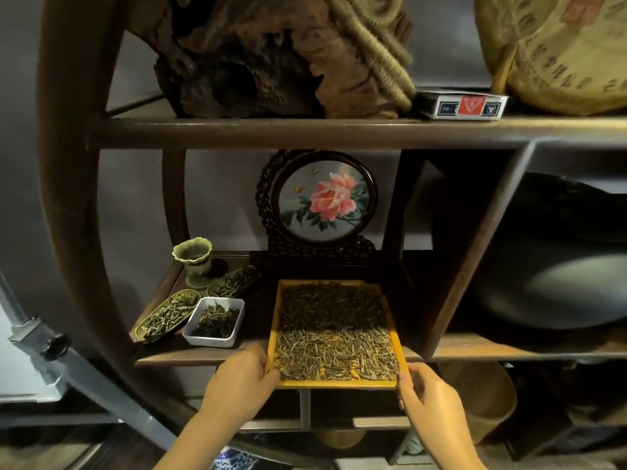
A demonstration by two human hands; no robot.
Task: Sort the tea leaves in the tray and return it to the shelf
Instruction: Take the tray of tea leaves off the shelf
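Step in hand: you were, by my reading, at the return stage, with the shallow yellow rectangular tray lying partly on the dark wooden shelf board at lower centre of the frame.
Tea leaves: spread across the tray floor, darker toward the back, paler near you.
Left hand: you gripped the tray's near left corner, fingers curled on the rim.
Right hand: you held the near right corner.
Next move: a level push inward looked due.
Edges: the near rim overhung the board's front edge.
Open room: the white square dish of leaves sat just left; the round framed peony embroidery stood behind; an upright divider stood close on the right.
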